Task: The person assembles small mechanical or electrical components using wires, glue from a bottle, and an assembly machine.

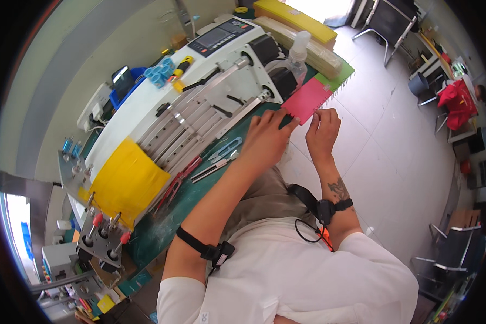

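My left hand (267, 135) lies palm down on the green mat (162, 227), fingertips on the near corner of a pink sheet (306, 100). My right hand (323, 129) pinches that sheet's near edge beside the left hand. The pink sheet lies on top of a green sheet (340, 78) at the bench's corner. Just left of my left hand lie small snips (225, 149) and red-handled pliers (179, 181).
A white cutting machine (200, 102) with a control panel (221, 35) and yellow tape (125, 181) fills the bench. A clear spray bottle (297, 56) stands by it, yellow boxes (297, 16) behind. Chairs (391, 24) and a person in red (459, 100) are across the tiled floor.
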Motion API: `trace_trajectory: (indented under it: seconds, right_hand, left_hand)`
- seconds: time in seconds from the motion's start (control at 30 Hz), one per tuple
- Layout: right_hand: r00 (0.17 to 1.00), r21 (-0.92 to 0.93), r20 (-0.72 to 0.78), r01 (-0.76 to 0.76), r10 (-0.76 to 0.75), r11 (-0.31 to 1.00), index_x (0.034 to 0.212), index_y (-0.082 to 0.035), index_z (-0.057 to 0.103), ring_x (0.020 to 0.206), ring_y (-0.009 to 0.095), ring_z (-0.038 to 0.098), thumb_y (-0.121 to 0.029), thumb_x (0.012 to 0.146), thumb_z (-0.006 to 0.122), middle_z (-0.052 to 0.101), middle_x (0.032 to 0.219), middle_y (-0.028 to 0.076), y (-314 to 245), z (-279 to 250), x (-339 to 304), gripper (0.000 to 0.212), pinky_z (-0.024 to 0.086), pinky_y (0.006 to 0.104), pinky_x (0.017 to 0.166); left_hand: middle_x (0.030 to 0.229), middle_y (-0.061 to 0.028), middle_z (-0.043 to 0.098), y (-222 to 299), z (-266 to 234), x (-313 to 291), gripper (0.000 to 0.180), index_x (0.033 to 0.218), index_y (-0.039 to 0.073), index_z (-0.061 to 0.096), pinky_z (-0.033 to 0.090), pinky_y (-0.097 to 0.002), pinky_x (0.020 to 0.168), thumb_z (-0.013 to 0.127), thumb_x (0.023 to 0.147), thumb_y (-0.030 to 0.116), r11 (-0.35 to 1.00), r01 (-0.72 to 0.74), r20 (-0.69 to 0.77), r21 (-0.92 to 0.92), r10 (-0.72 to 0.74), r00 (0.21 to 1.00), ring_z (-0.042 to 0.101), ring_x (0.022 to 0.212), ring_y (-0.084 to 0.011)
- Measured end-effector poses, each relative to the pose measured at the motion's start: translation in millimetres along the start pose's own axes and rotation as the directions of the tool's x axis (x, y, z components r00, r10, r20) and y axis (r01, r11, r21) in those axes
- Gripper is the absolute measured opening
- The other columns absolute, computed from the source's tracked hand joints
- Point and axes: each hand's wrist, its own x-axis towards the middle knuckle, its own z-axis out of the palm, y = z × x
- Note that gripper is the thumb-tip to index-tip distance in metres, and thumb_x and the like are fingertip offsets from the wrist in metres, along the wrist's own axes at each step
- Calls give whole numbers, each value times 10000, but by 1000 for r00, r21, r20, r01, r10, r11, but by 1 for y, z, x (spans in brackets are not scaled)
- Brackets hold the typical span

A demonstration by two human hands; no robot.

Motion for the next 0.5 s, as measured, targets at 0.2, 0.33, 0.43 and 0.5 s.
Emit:
trace_trajectory:
  seconds: [0.2, 0.33, 0.43, 0.5]
  right_hand:
    - [996, -27, -70, -57, 55, 998, 1074, -42, 662, 1067, 400, 619, -18, 1045, 675, 649, 1100, 145, -8, 9, 10, 40, 453, 525, 915]
    - [998, 122, 3, 58, -59, 991, 1087, -34, 654, 1024, 419, 620, -30, 1049, 677, 652, 1077, 160, -60, -20, 19, 45, 464, 536, 924]
    - [942, 295, 184, 220, -281, 930, 1082, -35, 661, 990, 419, 622, -39, 1037, 700, 662, 1053, 158, -109, -57, 19, 59, 474, 519, 907]
    - [915, 487, 251, 163, -316, 858, 1056, -38, 665, 973, 397, 630, -42, 1023, 724, 666, 1033, 149, -134, -71, 20, 68, 481, 496, 904]
  left_hand:
    - [1639, -117, 581, 9, -5, -3, 687, 1576, 191, 681, 432, -525, 1164, 863, 917, 120, 1000, 24, 56, 10, -25, 998, 520, 1512, -353]
    - [1432, -159, 705, 13, -32, -16, 570, 1557, 119, 672, 589, -478, 993, 782, 1005, 28, 830, 218, -78, -513, -298, 951, 741, 1186, -351]
    - [1159, -140, 763, 15, -66, -35, 316, 1334, 22, 731, 629, -383, 795, 769, 1023, -23, 810, 133, -199, -571, -294, 935, 784, 922, -264]
    - [959, -69, 761, 24, -95, -49, 106, 1135, -13, 730, 609, -313, 708, 795, 1056, 13, 660, 232, -73, -715, -401, 913, 751, 799, -139]
